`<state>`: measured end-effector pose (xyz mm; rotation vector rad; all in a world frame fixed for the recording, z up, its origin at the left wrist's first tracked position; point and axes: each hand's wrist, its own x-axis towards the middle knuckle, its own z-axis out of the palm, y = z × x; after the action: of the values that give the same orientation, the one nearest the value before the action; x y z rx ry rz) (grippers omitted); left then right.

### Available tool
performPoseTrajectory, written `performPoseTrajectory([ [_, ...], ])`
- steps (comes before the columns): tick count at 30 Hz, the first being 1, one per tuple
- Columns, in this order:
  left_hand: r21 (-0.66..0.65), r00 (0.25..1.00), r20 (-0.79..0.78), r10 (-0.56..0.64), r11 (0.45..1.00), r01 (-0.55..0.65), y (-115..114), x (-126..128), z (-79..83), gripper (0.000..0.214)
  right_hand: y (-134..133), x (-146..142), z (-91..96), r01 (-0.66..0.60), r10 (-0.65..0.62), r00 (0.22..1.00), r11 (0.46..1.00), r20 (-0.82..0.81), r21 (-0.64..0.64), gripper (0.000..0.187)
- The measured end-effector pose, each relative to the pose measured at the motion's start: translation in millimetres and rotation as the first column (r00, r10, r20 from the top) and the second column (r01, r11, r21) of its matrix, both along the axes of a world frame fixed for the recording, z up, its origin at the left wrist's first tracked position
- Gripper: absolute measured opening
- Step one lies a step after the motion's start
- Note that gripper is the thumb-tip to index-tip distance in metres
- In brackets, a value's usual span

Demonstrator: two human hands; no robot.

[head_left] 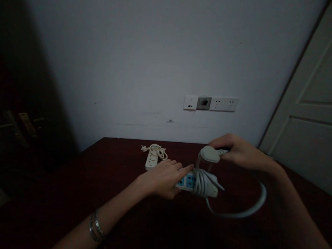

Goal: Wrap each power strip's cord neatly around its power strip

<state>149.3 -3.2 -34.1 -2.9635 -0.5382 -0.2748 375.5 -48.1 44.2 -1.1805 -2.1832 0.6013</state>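
1. A white power strip with blue socket faces is seen lying on the dark red desk, near its middle and just in front of the person.
2. The left hand is laid flat on the near end of the strip, its fingers stretched out and kept together, the index finger reaching toward the wound cord. The strip is pressed down rather than gripped.
3. The right hand is closed around the strip's white plug, which is held raised above the strip's far end.
4. The cord is wrapped in several turns around the strip's body. From there a loose loop is swung out to the right and up to the plug.
5. The step in hand is judged to be the handling of the cord's turns about the strip. Whether they are being put on or taken off cannot be told.
6. For a further turn, the strip would have to be kept pinned by the left hand while the plug is led around it, with the slack loop kept from snagging.
7. A second power strip, cream-coloured with its own cable bundled on top, is left well apart at the desk's back edge.
8. Wall sockets are mounted above the desk, a panelled door is seen at right, and bracelets are worn on the left wrist.
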Motion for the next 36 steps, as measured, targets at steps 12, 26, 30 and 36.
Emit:
performPoseTrajectory([
  [12,-0.099,0.98,0.151,-0.131,0.984,0.147,-35.5,-6.5,32.6,0.052,27.8,11.6,-21.3,0.078,-0.06,0.961,0.995,-0.268,0.056,0.015],
  [26,-0.006,0.933,0.34,-0.114,0.992,0.123,-18.0,-27.4,37.4,0.065,57.9,19.0,-53.9,-0.02,-0.045,0.856,0.993,-0.515,-0.118,0.024],
  [30,0.049,0.897,0.387,-0.213,0.976,0.211,-12.3,-24.5,30.5,0.06,56.1,19.9,-52.3,0.059,-0.093,0.844,0.995,-0.529,-0.08,0.024],
  [36,0.061,0.921,0.35,-0.17,0.985,0.159,-11.7,-28.3,30.7,0.06,57.1,6.2,-51.8,-0.024,-0.074,0.872,0.981,-0.483,-0.194,0.031],
])
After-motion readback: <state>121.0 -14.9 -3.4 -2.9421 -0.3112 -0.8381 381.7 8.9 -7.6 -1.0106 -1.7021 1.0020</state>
